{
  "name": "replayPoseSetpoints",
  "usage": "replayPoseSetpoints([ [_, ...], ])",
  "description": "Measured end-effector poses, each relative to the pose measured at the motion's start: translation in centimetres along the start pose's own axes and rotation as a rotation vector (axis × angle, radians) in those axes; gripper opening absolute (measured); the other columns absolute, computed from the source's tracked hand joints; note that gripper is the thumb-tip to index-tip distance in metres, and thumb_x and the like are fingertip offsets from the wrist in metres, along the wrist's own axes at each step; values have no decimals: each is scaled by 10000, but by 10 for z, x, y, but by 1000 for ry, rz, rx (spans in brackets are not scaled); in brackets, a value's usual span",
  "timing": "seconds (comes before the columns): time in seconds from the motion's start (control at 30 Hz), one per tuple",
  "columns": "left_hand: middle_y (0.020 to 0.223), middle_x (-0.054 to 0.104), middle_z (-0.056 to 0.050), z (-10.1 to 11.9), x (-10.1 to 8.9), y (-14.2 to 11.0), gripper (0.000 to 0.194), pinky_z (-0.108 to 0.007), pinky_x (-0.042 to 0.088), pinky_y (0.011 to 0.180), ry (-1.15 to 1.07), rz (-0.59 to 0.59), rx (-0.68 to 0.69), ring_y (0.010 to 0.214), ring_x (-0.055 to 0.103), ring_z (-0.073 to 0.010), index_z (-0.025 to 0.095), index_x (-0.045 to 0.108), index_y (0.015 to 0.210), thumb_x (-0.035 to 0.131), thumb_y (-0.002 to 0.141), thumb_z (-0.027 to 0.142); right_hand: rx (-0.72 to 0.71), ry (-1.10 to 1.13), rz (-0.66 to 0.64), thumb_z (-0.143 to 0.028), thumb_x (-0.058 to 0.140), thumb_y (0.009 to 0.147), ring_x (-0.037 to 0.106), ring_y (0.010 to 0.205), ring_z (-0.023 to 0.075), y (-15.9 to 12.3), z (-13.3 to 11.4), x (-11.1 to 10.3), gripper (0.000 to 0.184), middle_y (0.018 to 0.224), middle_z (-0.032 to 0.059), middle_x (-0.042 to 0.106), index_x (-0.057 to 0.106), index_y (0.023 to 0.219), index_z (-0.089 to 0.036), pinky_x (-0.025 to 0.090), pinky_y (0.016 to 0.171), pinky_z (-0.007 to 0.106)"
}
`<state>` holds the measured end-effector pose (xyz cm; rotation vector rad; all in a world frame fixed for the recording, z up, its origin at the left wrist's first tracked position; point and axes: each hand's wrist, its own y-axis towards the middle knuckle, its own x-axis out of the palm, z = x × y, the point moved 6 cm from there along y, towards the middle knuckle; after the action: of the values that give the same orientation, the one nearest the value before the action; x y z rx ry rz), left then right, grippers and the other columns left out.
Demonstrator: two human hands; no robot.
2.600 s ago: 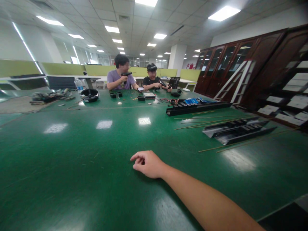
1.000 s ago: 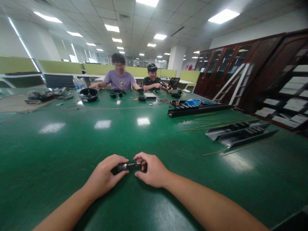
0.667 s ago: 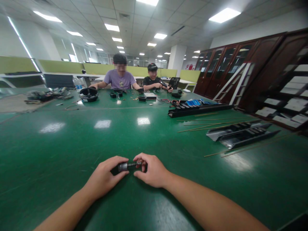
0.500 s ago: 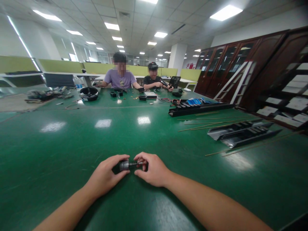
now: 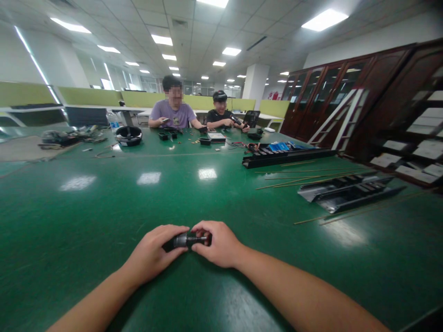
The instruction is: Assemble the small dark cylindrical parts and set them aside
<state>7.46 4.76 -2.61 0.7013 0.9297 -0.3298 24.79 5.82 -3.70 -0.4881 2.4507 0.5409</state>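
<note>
Low over the green table, a dark cylindrical tool with a grey band and a thin metal shaft lies level between my hands. My left hand is closed around its thicker left end, thumb below and fingers above. My right hand curls around the shaft end on the right, its thumb and fingertips close to the dark middle section. The palm side of each hand hides part of the tool, and its exact kind cannot be made out.
Metal channels and thin rods lie at right, behind them a long black tray with blue parts. Two people sit across the table among small black boxes. A black headset stands far left.
Both hands have shifted only slightly around the tool, and more of its dark body shows at my left palm. Across the table, the person in purple has raised a hand holding a small object.
</note>
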Motion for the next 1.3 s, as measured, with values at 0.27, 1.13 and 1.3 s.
replayPoseSetpoints([
  [0.27,1092,718,-40,5,-3,0,347,-304,549,863,32,11,39,974,679,-191,266,616,1216,668,879,327,-16,-23,-4,-253,732,741,609,692,136,1,1,0,259,857,-6,696,687,994,-223,447,652,238],
  [1.13,1041,743,-47,0,6,-2,308,-291,581,843,-8,22,-53,920,715,-202,233,677,1136,678,855,358,-64,-45,8,-284,751,777,638,770,157,2,0,1,168,837,10,704,747,934,-225,453,707,254],
  [1.3,994,753,-36,3,4,-1,257,-284,587,831,1,53,-56,885,724,-195,223,692,1063,689,836,343,-58,-40,8,-284,754,772,634,754,155,2,-1,1,165,826,10,703,749,924,-220,446,690,252],
])
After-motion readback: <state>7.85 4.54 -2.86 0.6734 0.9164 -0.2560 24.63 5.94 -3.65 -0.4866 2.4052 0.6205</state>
